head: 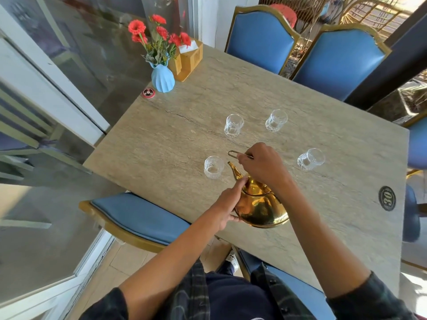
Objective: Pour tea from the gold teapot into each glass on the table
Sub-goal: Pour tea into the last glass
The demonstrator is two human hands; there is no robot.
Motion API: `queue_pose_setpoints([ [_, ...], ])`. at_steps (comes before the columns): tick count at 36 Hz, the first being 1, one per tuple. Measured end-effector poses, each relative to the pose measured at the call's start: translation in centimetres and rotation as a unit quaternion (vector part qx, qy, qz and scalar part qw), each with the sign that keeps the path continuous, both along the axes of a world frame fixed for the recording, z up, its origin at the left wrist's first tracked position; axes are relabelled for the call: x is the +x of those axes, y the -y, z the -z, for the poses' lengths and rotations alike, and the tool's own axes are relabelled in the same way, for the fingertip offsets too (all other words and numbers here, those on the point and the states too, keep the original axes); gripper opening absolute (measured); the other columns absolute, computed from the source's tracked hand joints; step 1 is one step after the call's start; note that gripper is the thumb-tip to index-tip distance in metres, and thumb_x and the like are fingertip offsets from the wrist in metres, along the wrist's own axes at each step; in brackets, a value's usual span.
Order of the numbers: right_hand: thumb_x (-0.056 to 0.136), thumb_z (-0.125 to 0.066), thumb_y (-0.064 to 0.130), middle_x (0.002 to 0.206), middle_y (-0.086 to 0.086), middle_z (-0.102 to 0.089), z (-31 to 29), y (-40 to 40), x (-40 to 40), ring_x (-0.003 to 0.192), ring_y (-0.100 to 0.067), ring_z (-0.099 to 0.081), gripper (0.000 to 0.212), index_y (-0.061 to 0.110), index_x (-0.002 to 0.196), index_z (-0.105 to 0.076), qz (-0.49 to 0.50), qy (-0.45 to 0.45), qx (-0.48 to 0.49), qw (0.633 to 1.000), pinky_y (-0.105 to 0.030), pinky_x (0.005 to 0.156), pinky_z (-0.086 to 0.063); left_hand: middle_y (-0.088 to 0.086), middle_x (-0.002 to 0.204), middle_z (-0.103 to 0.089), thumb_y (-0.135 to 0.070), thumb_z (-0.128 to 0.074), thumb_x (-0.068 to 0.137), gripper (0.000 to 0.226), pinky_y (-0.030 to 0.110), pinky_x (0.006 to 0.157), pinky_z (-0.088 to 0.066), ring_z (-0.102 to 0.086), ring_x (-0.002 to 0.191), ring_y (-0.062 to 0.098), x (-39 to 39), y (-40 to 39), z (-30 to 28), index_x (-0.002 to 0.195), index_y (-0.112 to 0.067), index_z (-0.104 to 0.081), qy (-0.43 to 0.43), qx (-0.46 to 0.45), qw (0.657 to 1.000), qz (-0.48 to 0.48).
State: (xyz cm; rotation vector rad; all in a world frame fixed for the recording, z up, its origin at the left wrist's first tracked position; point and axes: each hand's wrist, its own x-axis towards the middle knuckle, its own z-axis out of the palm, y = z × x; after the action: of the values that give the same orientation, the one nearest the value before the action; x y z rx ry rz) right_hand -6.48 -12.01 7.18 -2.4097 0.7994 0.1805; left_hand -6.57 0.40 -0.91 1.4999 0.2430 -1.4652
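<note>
The gold teapot stands on the stone-look table near its front edge, spout pointing toward the near-left glass. My right hand is closed on the pot's thin wire handle above the lid. My left hand rests against the pot's left side, its index finger laid up along the neck. Three more clear glasses stand upright: far left, far right and right. All the glasses look empty.
A blue vase of red flowers, a wooden napkin holder and a small round call button sit at the table's far left corner. Blue chairs ring the table. A round number plate lies at the right.
</note>
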Motion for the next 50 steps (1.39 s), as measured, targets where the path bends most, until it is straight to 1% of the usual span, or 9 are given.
queue_pose_setpoints([
  [7, 0.100, -0.061, 0.028, 0.056, -0.007, -0.044, -0.2, -0.1, -0.2, 0.047, -0.018, -0.034, 0.047, -0.011, 0.075, -0.064, -0.006, -0.005, -0.004, 1.000, -0.027, 0.047, -0.028, 0.010, 0.132, -0.066, -0.078, -0.050, 0.097, 0.075, 0.054, 0.109, -0.050, -0.060, 0.128, 0.030, -0.3, -0.1, 0.0, 0.147, -0.022, -0.053, 0.003, -0.003, 1.000, 0.001],
  [10, 0.100, -0.061, 0.028, 0.057, -0.008, -0.046, -0.3, -0.3, -0.1, 0.048, -0.019, -0.036, 0.045, -0.012, 0.083, -0.070, -0.010, -0.004, -0.003, 1.000, -0.028, 0.048, -0.029, 0.012, 0.142, -0.066, -0.079, -0.049, 0.096, 0.079, 0.053, 0.106, -0.051, -0.060, 0.135, 0.032, -0.3, -0.2, 0.0, 0.150, -0.022, -0.053, 0.004, -0.003, 1.000, 0.000],
  [15, 0.100, -0.060, 0.029, 0.058, -0.008, -0.048, -0.5, -0.5, 0.0, 0.049, -0.019, -0.038, 0.044, -0.011, 0.085, -0.072, -0.013, -0.006, -0.005, 1.000, -0.028, 0.048, -0.031, 0.009, 0.132, -0.065, -0.078, -0.047, 0.098, 0.077, 0.049, 0.100, -0.050, -0.060, 0.132, 0.031, -0.3, -0.3, -0.4, 0.150, -0.022, -0.052, 0.003, -0.005, 1.000, -0.007],
  [22, 0.099, -0.061, 0.025, 0.058, -0.009, -0.042, -0.8, -0.6, -0.3, 0.049, -0.020, -0.033, 0.045, -0.017, 0.083, -0.065, -0.020, 0.005, -0.001, 1.000, -0.029, 0.048, -0.027, 0.012, 0.141, -0.066, -0.079, -0.049, 0.096, 0.077, 0.052, 0.103, -0.053, -0.061, 0.133, 0.032, -0.6, -0.3, -0.3, 0.148, -0.023, -0.054, 0.003, -0.003, 1.000, -0.011],
  [26, 0.099, -0.061, 0.025, 0.058, -0.009, -0.043, -0.8, -0.7, -0.3, 0.051, -0.020, -0.034, 0.045, -0.017, 0.084, -0.065, -0.022, 0.004, -0.001, 1.000, -0.029, 0.048, -0.027, 0.010, 0.134, -0.065, -0.078, -0.047, 0.098, 0.068, 0.055, 0.109, -0.051, -0.060, 0.135, 0.033, -0.7, -0.4, -0.5, 0.141, -0.025, -0.053, 0.003, -0.003, 1.000, -0.011],
  [31, 0.100, -0.060, 0.025, 0.059, -0.010, -0.044, -0.9, -0.8, -0.3, 0.052, -0.021, -0.036, 0.045, -0.016, 0.083, -0.065, -0.023, -0.003, -0.002, 1.000, -0.029, 0.048, -0.028, 0.012, 0.139, -0.065, -0.077, -0.046, 0.099, 0.069, 0.049, 0.098, -0.051, -0.060, 0.135, 0.033, -0.8, -0.4, -0.8, 0.143, -0.025, -0.053, 0.002, 0.001, 1.000, -0.011],
  [36, 0.100, -0.060, 0.026, 0.059, -0.009, -0.041, -1.0, -0.7, -0.3, 0.050, -0.020, -0.033, 0.039, 0.007, 0.066, -0.054, -0.031, -0.003, -0.005, 0.999, -0.029, 0.048, -0.027, 0.010, 0.132, -0.065, -0.077, -0.044, 0.099, 0.069, 0.048, 0.098, -0.050, -0.060, 0.135, 0.032, -0.8, -0.2, -0.8, 0.144, -0.025, -0.053, 0.003, -0.002, 1.000, -0.010],
  [40, 0.099, -0.060, 0.024, 0.058, -0.009, -0.040, -1.1, -0.6, -0.3, 0.050, -0.020, -0.032, 0.040, 0.005, 0.064, -0.056, -0.027, -0.003, 0.004, 1.000, -0.030, 0.048, -0.026, 0.012, 0.139, -0.065, -0.078, -0.045, 0.099, 0.072, 0.053, 0.107, -0.050, -0.059, 0.136, 0.033, -0.8, -0.1, -0.9, 0.147, -0.025, -0.052, 0.007, 0.000, 1.000, -0.007],
  [50, 0.098, -0.060, 0.025, 0.058, -0.009, -0.041, -1.2, -0.6, 0.0, 0.050, -0.020, -0.033, 0.039, 0.008, 0.065, -0.051, -0.023, -0.009, 0.002, 1.000, -0.030, 0.048, -0.026, 0.009, 0.129, -0.067, -0.077, -0.047, 0.098, 0.069, 0.059, 0.114, -0.051, -0.061, 0.134, 0.033, -0.7, 0.0, -1.0, 0.143, -0.025, -0.054, 0.005, -0.010, 1.000, -0.013],
])
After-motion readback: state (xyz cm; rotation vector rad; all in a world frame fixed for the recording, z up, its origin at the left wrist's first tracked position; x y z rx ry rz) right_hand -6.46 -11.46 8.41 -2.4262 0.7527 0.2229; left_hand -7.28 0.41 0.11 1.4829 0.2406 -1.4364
